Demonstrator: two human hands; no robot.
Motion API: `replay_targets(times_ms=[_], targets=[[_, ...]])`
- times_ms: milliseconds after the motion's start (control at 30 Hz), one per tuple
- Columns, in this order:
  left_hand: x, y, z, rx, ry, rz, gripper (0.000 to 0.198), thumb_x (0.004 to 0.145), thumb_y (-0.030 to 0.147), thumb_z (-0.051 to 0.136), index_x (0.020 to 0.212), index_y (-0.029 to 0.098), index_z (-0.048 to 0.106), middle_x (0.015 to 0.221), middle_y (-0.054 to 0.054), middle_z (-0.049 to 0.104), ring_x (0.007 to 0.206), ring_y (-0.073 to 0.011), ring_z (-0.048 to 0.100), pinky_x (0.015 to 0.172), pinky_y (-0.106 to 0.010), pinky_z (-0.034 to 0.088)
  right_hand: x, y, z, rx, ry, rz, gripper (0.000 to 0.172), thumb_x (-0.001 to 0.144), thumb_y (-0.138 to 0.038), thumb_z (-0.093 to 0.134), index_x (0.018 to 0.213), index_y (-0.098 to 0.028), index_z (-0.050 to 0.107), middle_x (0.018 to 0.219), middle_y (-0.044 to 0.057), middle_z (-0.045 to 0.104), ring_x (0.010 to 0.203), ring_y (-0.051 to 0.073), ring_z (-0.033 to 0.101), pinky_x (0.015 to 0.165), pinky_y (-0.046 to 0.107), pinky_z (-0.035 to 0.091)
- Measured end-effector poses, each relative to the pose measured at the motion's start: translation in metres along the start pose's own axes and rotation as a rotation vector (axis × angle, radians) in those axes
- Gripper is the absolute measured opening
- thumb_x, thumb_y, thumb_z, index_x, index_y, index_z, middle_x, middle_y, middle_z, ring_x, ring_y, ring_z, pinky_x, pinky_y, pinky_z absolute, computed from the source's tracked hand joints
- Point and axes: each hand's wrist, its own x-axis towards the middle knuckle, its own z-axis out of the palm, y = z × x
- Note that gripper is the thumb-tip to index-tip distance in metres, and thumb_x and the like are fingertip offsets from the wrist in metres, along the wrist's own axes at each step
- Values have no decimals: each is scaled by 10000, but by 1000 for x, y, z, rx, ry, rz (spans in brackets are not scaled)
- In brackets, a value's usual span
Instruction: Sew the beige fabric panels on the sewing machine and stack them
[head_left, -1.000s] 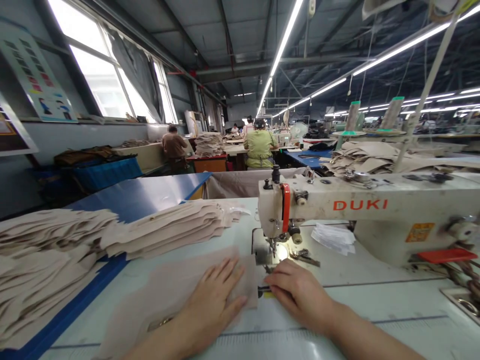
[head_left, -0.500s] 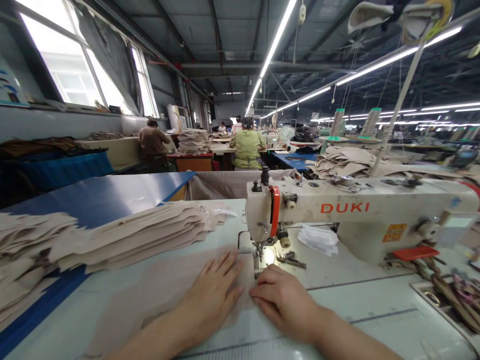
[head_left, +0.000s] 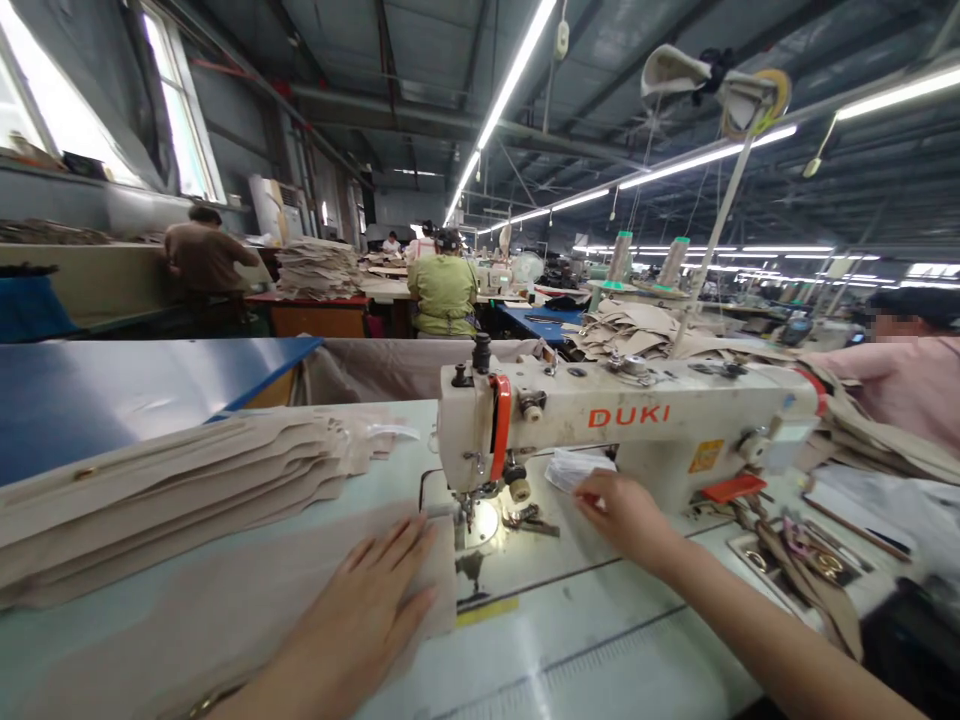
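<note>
My left hand (head_left: 382,590) lies flat with fingers stretched out on a thin beige fabric piece (head_left: 247,580), left of the needle. The piece's right edge lies just short of the presser foot (head_left: 469,512) of the white sewing machine (head_left: 555,410). Under the machine arm, my right hand (head_left: 626,515) is at the near edge of a small stack of white slips (head_left: 577,468). Its thumb and fingers are pinched together; whether a slip is between them I cannot make out. A dark metal tool (head_left: 531,520) rests by the lit needle plate.
Layered beige fabric pieces (head_left: 225,490) lie at the left, beside a blue table (head_left: 150,385). A tray (head_left: 757,560) with straps and rings sits at the right. A person in pink (head_left: 907,380) is at the far right; others sit ahead. Thread cones (head_left: 619,262) stand behind the machine.
My right hand has left the fabric edge by the needle and moved right to the white slips. The left hand stays on the fabric. The view has turned right.
</note>
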Motion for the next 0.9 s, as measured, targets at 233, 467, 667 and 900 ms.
replay_targets(times_ms=[233,467,667,900], targets=[[1,0,0,-5,27,19,573,939,499,426,1419,188,471,1482,-96,407,1353,-307,410,1098,-488,344,-9,34,4,-82,28,117,188,865,-125,514,791,-164,681,856,83,672,842,218,617,736,287,438],[1,-1,0,24,60,50,547,937,495,426,1398,209,504,1458,-91,447,1331,-292,445,1092,-473,357,-7,37,4,7,76,151,177,845,-149,513,758,-175,665,824,66,678,800,207,620,713,283,437],[-1,-5,3,3,154,88,523,922,489,456,1348,205,564,1428,-85,487,1287,-295,498,1074,-463,394,-1,43,2,200,147,215,128,818,-174,515,762,-178,630,785,54,679,745,194,636,690,285,473],[-1,-9,8,-5,199,88,506,916,485,465,1315,202,596,1401,-77,526,1262,-294,526,1065,-448,414,9,47,5,504,155,311,90,779,-284,618,735,-209,598,593,-20,643,595,176,673,562,258,526]])
